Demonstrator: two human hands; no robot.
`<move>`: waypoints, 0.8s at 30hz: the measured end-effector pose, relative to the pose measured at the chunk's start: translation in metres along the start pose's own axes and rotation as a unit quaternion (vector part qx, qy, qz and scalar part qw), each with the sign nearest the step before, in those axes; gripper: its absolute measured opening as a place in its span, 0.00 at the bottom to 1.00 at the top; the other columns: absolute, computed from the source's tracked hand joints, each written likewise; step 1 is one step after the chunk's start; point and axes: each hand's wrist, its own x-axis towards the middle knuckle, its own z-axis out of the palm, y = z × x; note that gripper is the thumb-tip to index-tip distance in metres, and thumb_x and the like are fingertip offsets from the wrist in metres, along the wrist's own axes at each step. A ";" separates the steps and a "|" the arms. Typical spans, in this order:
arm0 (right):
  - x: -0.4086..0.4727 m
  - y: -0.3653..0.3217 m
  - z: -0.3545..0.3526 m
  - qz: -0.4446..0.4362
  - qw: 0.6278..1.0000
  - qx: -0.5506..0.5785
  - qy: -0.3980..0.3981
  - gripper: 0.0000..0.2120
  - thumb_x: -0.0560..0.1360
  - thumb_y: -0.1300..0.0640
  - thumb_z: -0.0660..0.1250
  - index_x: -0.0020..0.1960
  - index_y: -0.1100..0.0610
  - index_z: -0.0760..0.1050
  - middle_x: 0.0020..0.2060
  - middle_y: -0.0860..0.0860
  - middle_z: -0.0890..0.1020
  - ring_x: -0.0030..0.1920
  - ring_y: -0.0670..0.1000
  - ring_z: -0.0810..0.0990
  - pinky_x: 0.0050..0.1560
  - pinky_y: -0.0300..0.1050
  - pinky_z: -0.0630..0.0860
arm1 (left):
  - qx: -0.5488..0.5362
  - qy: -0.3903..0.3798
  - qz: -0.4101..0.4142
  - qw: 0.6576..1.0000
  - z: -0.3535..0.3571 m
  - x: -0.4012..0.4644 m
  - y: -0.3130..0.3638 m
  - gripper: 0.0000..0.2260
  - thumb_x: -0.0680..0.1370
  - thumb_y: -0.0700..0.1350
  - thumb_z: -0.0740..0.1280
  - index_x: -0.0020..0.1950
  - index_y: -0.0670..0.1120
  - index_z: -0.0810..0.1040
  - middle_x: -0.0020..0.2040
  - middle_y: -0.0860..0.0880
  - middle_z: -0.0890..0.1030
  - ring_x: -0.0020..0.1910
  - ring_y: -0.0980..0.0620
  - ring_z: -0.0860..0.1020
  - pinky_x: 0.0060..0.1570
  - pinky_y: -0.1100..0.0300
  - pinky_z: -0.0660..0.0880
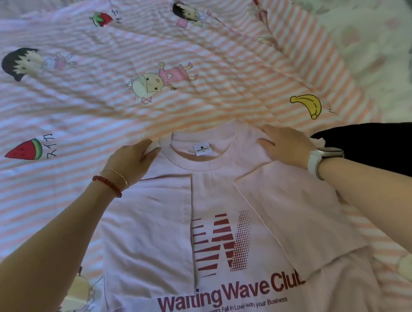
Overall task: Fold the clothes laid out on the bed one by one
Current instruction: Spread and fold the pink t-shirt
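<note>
The pale pink cotton T-shirt (230, 250) lies front-up and flat on the bed, hem end nearest the camera and collar farthest. Its thin, soft fabric shows a dark red print: a striped and dotted "W" emblem, then "Waiting Wave Club" in heavy letters and a smaller line below. Both sides are folded inward over the chest, the left panel ending in a straight vertical edge beside the emblem, the right sleeve panel lying slanted with its hem crossing the last letters. The ribbed round neckline holds a small white rectangular label (201, 149).

The left hand (130, 158) pinches the shoulder fabric just beside the collar, thumb and fingers curled on a small fold of cloth. That wrist wears a red bead bracelet (106, 186) and a thin gold bangle (116, 177). The right hand (287, 146) rests on the opposite shoulder with fingers bent against the fabric; whether they grip it cannot be told. That wrist carries a white smartwatch with a smooth band (321, 159).

Just beyond the right wrist lies a black garment (380, 145), dark and shapeless. Under everything spreads a pink-and-white striped bedsheet (100, 102), lightly creased, printed with cartoon children, a watermelon slice, a banana and a strawberry. At the far right sits a fluffy white blanket (361, 37).
</note>
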 end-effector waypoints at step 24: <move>-0.356 0.003 0.112 -0.205 0.961 -0.185 0.030 0.25 0.56 0.65 0.76 0.52 0.54 0.79 0.38 0.55 0.79 0.33 0.56 0.78 0.29 0.44 0.72 | 0.093 -0.097 0.164 0.977 0.044 -0.364 0.048 0.22 0.78 0.62 0.49 0.64 0.53 0.70 0.57 0.41 0.78 0.47 0.40 0.80 0.35 0.49 0.79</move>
